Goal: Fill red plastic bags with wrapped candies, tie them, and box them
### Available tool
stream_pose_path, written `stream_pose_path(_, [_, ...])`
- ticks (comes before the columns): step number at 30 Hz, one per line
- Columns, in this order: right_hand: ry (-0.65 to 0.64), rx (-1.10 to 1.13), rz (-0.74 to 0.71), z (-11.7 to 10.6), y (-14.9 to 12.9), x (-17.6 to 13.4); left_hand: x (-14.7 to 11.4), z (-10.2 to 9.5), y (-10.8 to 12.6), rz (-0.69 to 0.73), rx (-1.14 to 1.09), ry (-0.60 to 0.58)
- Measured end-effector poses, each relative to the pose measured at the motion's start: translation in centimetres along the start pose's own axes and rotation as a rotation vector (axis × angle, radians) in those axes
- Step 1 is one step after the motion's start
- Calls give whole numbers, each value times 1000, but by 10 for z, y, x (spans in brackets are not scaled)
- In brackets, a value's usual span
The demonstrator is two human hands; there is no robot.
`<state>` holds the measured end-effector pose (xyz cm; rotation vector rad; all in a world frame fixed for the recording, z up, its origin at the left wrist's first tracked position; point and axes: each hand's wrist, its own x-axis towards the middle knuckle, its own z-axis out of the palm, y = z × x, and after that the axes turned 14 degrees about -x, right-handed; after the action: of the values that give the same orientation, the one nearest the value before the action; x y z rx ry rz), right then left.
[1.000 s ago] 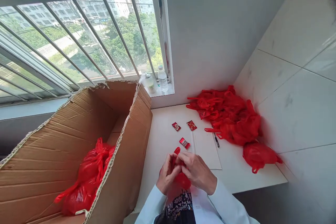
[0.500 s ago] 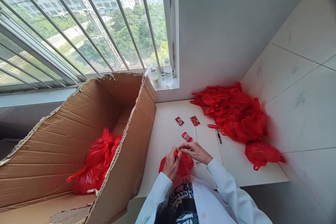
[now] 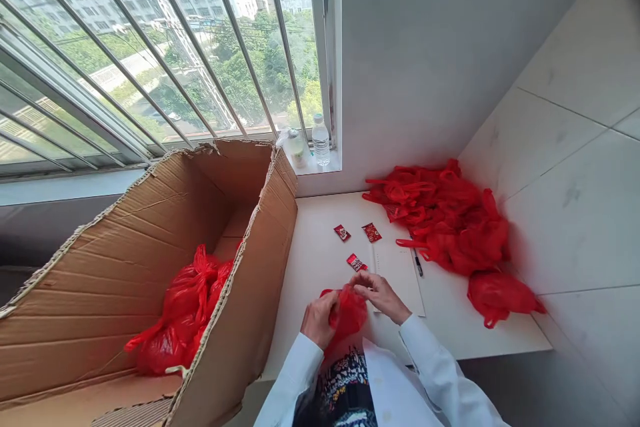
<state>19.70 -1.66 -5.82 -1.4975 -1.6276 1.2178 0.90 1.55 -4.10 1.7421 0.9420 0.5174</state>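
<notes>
A thin red plastic bag (image 3: pixel 351 315) is stretched between my two hands at the near edge of the white table, close to my body. My left hand (image 3: pixel 320 319) is closed on the bag's left side, its fingers curled into the film. On the upper right of the bag, my right hand (image 3: pixel 377 292) pinches the edge with thumb and fingers. Just beyond the hands lie small red packets: one nearest (image 3: pixel 357 262), another farther left (image 3: pixel 343 233), and a patterned one (image 3: pixel 371 232).
A large open cardboard box (image 3: pixel 260 260) stands at the left, with filled, knotted red bags (image 3: pixel 183 310) inside. Red bags are heaped (image 3: pixel 445 213) against the right wall. A paper sheet (image 3: pixel 400 280) and black pen (image 3: pixel 418 261) lie on the table (image 3: pixel 313 240). A water bottle (image 3: pixel 321 140) stands on the sill.
My left hand has moved left and slightly down, away from the right hand, so the bag is spread wider between them. The right hand has shifted slightly right.
</notes>
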Motion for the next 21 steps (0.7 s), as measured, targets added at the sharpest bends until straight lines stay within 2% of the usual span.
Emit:
stream_pose_path(2, [12, -43, -63, 5, -2, 15, -2, 4, 1, 59, 123, 0])
stream_pose_path(6, [-192, -143, -255, 20, -8, 41, -2, 9, -5, 141, 310, 36])
stream_pose_path(8, [-214, -226, -281, 24, -7, 45, -3, 8, -9, 162, 372, 62])
stream_pose_path(13, [-91, -490, -187, 16, -2, 34, -5, -4, -16, 142, 450, 118])
stream_pose_path(16, [-83, -620, -128, 5, 7, 26, -11, -10, -25, 86, 474, 164])
stream_pose_path(21, [-32, -794, 109, -15, 51, 17, -42, -13, -61, -70, 441, 250])
